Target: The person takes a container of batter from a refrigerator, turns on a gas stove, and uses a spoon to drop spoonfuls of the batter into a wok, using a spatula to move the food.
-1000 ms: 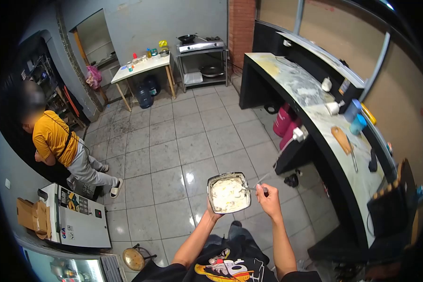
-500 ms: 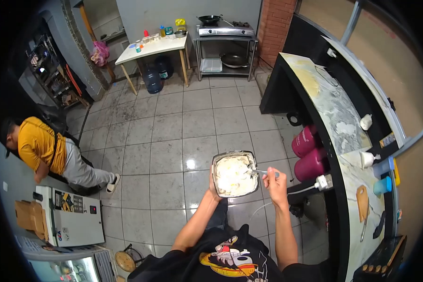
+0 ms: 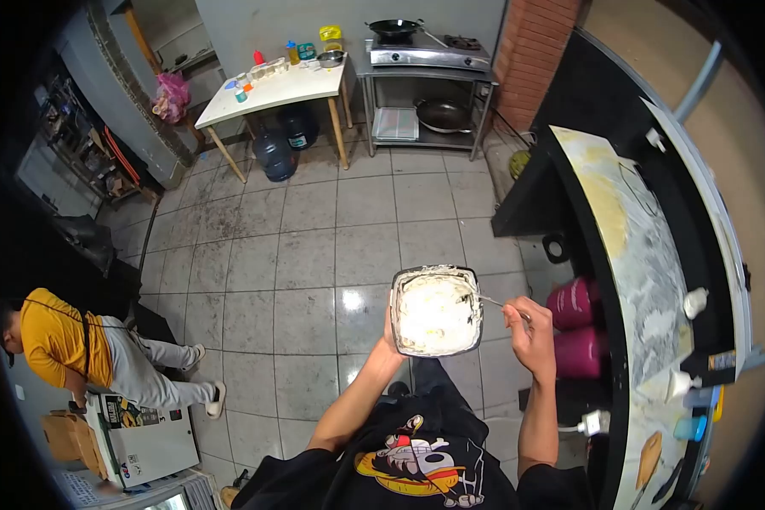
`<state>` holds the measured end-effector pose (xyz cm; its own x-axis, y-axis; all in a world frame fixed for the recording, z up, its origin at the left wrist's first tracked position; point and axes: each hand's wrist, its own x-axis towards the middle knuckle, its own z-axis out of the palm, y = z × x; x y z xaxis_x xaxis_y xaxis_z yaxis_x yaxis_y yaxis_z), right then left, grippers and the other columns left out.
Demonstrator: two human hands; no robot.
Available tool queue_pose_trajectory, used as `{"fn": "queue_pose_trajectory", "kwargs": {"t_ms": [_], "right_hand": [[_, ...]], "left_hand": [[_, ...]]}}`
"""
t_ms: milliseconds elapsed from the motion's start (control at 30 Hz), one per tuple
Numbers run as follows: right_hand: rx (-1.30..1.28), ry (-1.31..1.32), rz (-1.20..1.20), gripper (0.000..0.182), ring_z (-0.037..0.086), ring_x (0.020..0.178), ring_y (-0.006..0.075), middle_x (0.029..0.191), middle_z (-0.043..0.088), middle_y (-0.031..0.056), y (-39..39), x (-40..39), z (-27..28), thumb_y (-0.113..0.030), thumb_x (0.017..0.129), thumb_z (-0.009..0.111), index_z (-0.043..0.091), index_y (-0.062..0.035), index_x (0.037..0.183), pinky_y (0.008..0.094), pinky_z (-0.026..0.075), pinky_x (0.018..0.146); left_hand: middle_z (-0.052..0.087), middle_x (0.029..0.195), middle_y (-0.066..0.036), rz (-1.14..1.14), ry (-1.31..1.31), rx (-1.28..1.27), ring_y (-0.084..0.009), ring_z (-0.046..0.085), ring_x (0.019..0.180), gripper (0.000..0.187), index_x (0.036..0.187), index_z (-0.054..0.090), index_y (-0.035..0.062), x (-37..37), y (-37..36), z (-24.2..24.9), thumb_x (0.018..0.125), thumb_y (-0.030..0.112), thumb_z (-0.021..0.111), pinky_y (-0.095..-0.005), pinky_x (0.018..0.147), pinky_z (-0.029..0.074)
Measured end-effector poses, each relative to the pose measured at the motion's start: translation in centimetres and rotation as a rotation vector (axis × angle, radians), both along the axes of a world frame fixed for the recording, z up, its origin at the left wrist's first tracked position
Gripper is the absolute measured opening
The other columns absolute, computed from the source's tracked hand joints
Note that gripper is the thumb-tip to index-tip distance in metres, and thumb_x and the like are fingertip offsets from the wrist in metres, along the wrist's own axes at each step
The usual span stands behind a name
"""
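Note:
A squarish dark-rimmed bowl (image 3: 436, 311) with a thick, creamy white mixture is held in front of my body. My left hand (image 3: 390, 333) grips its left side, the fingers mostly hidden beneath it. At the bowl's right, my right hand (image 3: 528, 328) is closed around the handle of a metal utensil (image 3: 490, 300). The utensil's far end reaches the mixture by the right inner wall; its tip is hidden in the mixture.
A marble-topped counter (image 3: 646, 246) curves along the right, with pink cylinders (image 3: 576, 352) below. Ahead stand a white table (image 3: 297, 87) and a stove (image 3: 429, 56) on a metal stand. A person in yellow (image 3: 64, 340) bends over a white appliance (image 3: 153, 449) at left.
The bowl and both my hands appear slightly further right. The view has shifted, and the person at left has moved lower in it, with the feet placed differently.

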<state>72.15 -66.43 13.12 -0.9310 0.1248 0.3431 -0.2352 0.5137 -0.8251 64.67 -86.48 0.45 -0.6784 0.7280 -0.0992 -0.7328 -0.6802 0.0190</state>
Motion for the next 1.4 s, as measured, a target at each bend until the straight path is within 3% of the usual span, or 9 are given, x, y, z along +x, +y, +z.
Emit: {"fn": "queue_pose_trajectory", "kwargs": {"t_ms": [233, 300, 433, 500, 867, 1100, 1233, 1367, 1400], "right_hand": [[0.02, 0.099, 0.183, 0.011, 0.049, 0.056, 0.0224, 0.062, 0.052, 0.0122, 0.3, -17.6, -2.0, 0.001, 0.084, 0.055, 0.054, 0.0059, 0.074, 0.0304, 0.039, 0.054], [0.044, 0.089, 0.289, 0.009, 0.05, 0.057, 0.026, 0.064, 0.053, 0.0137, 0.9, -22.8, -2.2, 0.002, 0.082, 0.056, 0.054, 0.006, 0.074, 0.0325, 0.04, 0.055], [0.097, 0.037, 0.485, 0.007, 0.049, 0.056, 0.0268, 0.065, 0.054, 0.0139, 2.1, -32.2, -0.5, 0.003, 0.079, 0.058, 0.055, 0.0061, 0.074, 0.0332, 0.04, 0.056], [0.118, 0.107, 0.429, 0.006, 0.048, 0.056, 0.0272, 0.065, 0.054, 0.0136, 2.3, -36.0, 0.3, 0.003, 0.078, 0.058, 0.055, 0.0058, 0.074, 0.0329, 0.039, 0.055], [0.103, 0.135, 0.616, 0.004, 0.048, 0.057, 0.0275, 0.065, 0.052, 0.0142, -0.9, -58.4, -2.6, 0.003, 0.077, 0.058, 0.055, 0.0055, 0.076, 0.0333, 0.039, 0.055], [0.008, -0.007, 0.356, 0.007, 0.051, 0.061, 0.0251, 0.067, 0.057, 0.0129, -0.1, -71.3, -3.1, -0.002, 0.082, 0.058, 0.059, 0.0044, 0.078, 0.0349, 0.04, 0.057], [0.013, -0.164, 0.439, 0.015, 0.049, 0.059, 0.0259, 0.065, 0.052, 0.0152, -1.1, -75.5, -3.6, -0.007, 0.086, 0.056, 0.055, 0.0044, 0.077, 0.0351, 0.039, 0.056], [-0.153, -0.378, 0.286, 0.016, 0.047, 0.061, 0.0127, 0.067, 0.05, 0.0065, -0.5, -80.4, -4.4, -0.012, 0.087, 0.06, 0.053, 0.0021, 0.085, 0.0285, 0.039, 0.056], [-0.168, -0.429, 0.33, 0.019, 0.047, 0.068, 0.0093, 0.073, 0.05, 0.0019, -0.1, -81.3, -5.6, -0.013, 0.085, 0.064, 0.052, 0.0, 0.091, 0.026, 0.04, 0.062]], "left_hand": [[0.044, 0.136, -0.015, 0.168, 0.12, -0.023, -0.0338, 0.047, 0.121, 0.076, 0.134, 0.042, 0.0084, -15.1, 0.6, -0.7, 0.081, 0.062, 0.049, -0.0543, 0.096, 0.041], [0.05, 0.13, -0.016, 0.263, 0.158, -0.079, -0.0325, 0.052, 0.115, 0.074, 0.133, 0.043, 0.0054, -19.5, 0.9, -0.5, 0.088, 0.063, 0.031, -0.0469, 0.095, 0.044], [0.05, 0.13, -0.017, 0.371, -0.018, -0.035, -0.0323, 0.052, 0.115, 0.074, 0.132, 0.042, 0.003, -27.0, 0.2, -2.0, 0.089, 0.062, 0.032, -0.0455, 0.095, 0.044], [0.05, 0.13, -0.017, 0.409, -0.023, -0.053, -0.0322, 0.052, 0.115, 0.074, 0.132, 0.042, 0.0028, -30.1, -0.4, -2.0, 0.089, 0.062, 0.032, -0.0455, 0.095, 0.044], [0.05, 0.129, -0.017, 0.299, -0.008, -0.118, -0.0319, 0.053, 0.114, 0.074, 0.132, 0.043, 0.0014, -51.5, -1.6, -3.3, 0.09, 0.061, 0.032, -0.0451, 0.096, 0.044], [0.051, 0.129, -0.017, 0.134, 0.003, -0.07, -0.031, 0.053, 0.114, 0.074, 0.13, 0.045, 0.0003, -65.2, -1.9, -2.1, 0.09, 0.062, 0.034, -0.0455, 0.097, 0.042], [0.051, 0.128, -0.018, 0.068, -0.031, -0.054, -0.0336, 0.053, 0.113, 0.073, 0.129, 0.046, 0.0006, -71.5, -2.8, -5.3, 0.089, 0.061, 0.034, -0.0466, 0.096, 0.043], [0.051, 0.128, -0.02, 0.049, -0.152, 0.025, -0.0368, 0.054, 0.11, 0.071, 0.128, 0.047, 0.001, -77.3, -2.1, -5.7, 0.088, 0.058, 0.039, -0.0523, 0.092, 0.044], [0.055, 0.122, -0.017, 0.078, -0.056, -0.094, -0.0299, 0.057, 0.107, 0.059, 0.125, 0.049, 0.0015, -78.2, -2.1, -6.5, 0.089, 0.049, 0.043, -0.0444, 0.088, 0.05]]}}
